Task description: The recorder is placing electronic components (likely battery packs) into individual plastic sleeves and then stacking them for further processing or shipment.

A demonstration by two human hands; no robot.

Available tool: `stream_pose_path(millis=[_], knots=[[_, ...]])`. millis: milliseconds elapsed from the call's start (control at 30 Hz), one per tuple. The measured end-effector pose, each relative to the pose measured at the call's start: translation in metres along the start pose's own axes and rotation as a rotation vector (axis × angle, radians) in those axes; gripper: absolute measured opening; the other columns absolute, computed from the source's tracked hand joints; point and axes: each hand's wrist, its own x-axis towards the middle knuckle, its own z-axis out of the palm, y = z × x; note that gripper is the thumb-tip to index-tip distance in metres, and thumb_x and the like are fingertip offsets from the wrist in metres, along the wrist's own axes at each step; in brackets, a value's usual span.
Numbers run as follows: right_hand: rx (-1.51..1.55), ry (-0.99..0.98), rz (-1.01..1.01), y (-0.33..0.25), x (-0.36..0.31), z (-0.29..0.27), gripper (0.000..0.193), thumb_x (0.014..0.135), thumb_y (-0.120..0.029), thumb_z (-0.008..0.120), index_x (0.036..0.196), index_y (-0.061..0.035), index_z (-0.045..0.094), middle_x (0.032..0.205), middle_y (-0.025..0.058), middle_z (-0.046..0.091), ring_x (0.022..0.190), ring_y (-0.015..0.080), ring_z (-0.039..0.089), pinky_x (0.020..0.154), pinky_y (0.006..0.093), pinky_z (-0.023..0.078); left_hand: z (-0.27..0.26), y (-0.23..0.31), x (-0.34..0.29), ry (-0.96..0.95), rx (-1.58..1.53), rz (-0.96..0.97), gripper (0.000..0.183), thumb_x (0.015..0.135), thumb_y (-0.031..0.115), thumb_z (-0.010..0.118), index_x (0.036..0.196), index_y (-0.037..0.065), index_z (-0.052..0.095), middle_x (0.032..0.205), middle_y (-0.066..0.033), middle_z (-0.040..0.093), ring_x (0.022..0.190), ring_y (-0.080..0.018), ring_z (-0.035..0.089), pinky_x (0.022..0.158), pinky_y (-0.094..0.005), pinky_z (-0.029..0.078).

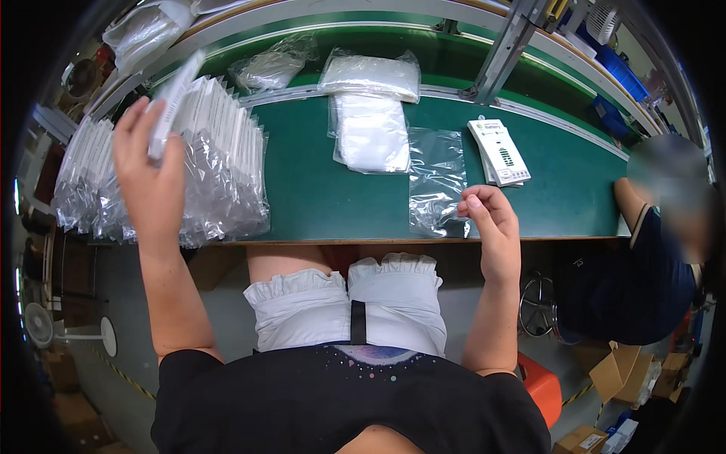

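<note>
Across mid-frame, the green bench point(333, 197) carries my bagged stack point(174, 166) at left. My left hand point(147, 170) lifts one white pack point(172, 102) off its top, pinched in my fingers. My right hand point(488, 219) pinches the clear bag point(437, 181) near the bench edge. I judge a loose pinch could let the bag slide off.

The left hand point(151, 178) is raised high on the person's left, back of the hand toward the camera, fingers pointing up and closed around something flat and white — the forearm rises steeply from the lower edge. The right hand point(490, 223) sits lower, wrist bent, fingers curled inward with thumb and forefinger pinched together — its forearm runs nearly straight up from the elbow.
</note>
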Motion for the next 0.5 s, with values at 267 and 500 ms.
stream_pose_path(millis=[267,500], knots=[[-0.082,0.014,-0.104,-0.011,0.009,-0.011,0.019,0.090,-0.016,0.058,0.097,0.0022,0.058,0.087,0.0028,0.058,0.083,0.0086,0.052,0.077,0.0227,0.042,0.016,-0.049,0.004,-0.037,0.462,0.190,0.041,0.085,0.021,0.049,0.120,0.001,0.055,0.129,-0.0189,0.048,0.125,-0.0348,0.039,0.104,-0.0432,0.027],[-0.846,0.447,-0.483,-0.013,0.082,-0.048,0.043,0.077,-0.034,0.070,0.103,-0.0006,0.060,0.100,0.0147,0.057,0.096,0.0260,0.054,0.086,0.0359,0.042,0.028,0.058,-0.040,-0.403,-0.389,0.427,0.021,0.081,0.002,0.060,0.101,0.003,0.063,0.111,-0.0109,0.058,0.104,-0.0252,0.054,0.089,-0.0341,0.041]])
